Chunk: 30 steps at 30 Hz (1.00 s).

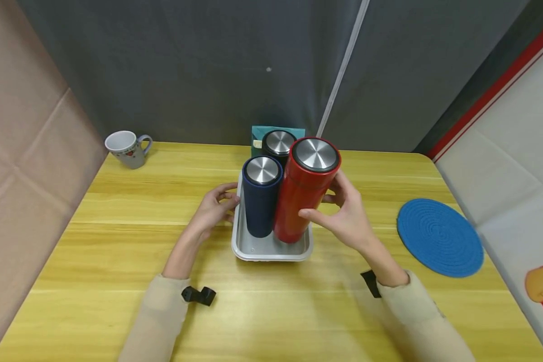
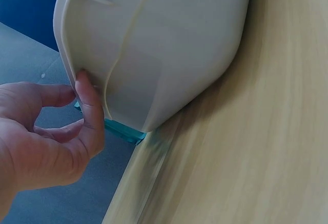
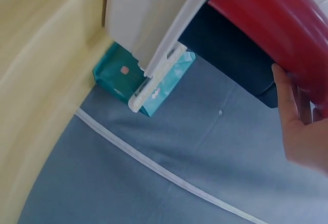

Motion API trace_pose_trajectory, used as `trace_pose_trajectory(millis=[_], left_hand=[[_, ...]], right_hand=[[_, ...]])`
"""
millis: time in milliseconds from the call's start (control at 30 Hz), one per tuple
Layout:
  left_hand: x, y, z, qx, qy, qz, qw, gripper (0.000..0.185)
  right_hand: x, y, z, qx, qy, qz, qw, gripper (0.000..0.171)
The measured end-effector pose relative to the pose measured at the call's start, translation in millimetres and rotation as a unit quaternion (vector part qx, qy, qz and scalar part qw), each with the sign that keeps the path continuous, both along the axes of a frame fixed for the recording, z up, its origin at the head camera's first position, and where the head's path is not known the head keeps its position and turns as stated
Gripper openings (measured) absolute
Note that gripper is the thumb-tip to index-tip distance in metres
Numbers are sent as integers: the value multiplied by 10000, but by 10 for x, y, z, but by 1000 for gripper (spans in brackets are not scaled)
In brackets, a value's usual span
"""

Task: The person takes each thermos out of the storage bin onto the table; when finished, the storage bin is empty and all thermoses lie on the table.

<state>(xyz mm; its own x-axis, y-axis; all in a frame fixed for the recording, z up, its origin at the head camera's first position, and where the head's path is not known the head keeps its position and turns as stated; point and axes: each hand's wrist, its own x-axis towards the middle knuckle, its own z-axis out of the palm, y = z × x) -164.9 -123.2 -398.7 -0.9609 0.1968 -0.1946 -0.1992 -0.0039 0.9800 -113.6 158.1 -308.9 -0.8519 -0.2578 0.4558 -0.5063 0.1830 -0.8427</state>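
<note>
You have the red flask (image 1: pixel 304 193) in your right hand (image 1: pixel 346 216), thumb across its front and fingers round the far side; it leans within the tray (image 1: pixel 264 249) on the desk (image 1: pixel 271 311), right beside the navy flask (image 1: pixel 261 208). Whether its foot touches the tray floor, you cannot tell. Expect a stiff, fairly heavy cylinder, more so if filled, with a glossy coat that may slip under dry fingers. Take it round the middle of the body rather than by the steel-topped lid (image 1: pixel 317 155), which could turn. Your left hand (image 1: pixel 212 208) pinches the tray's left rim; the wall looks thin and light, so a firm hold there should keep it from tipping. The black flask (image 1: pixel 279 143) stands close behind, so knocks could mark the finish.
</note>
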Motion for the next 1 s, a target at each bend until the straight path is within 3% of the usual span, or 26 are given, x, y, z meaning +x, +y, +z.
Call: trace_pose_trajectory(millis=[333, 633, 1000], left_hand=[[10, -8, -7, 0, 67, -3, 10000, 45], [36, 10, 11, -13, 51, 154, 9999, 45], [41, 6, 11, -2, -54, 108, 9999, 46]], right_hand=[[-97, 78, 116, 9, -67, -288, 9996, 71], [-292, 258, 233, -51, 380, -753, 9964, 66], [-450, 401, 146, -240, 646, -1483, 9865, 62]])
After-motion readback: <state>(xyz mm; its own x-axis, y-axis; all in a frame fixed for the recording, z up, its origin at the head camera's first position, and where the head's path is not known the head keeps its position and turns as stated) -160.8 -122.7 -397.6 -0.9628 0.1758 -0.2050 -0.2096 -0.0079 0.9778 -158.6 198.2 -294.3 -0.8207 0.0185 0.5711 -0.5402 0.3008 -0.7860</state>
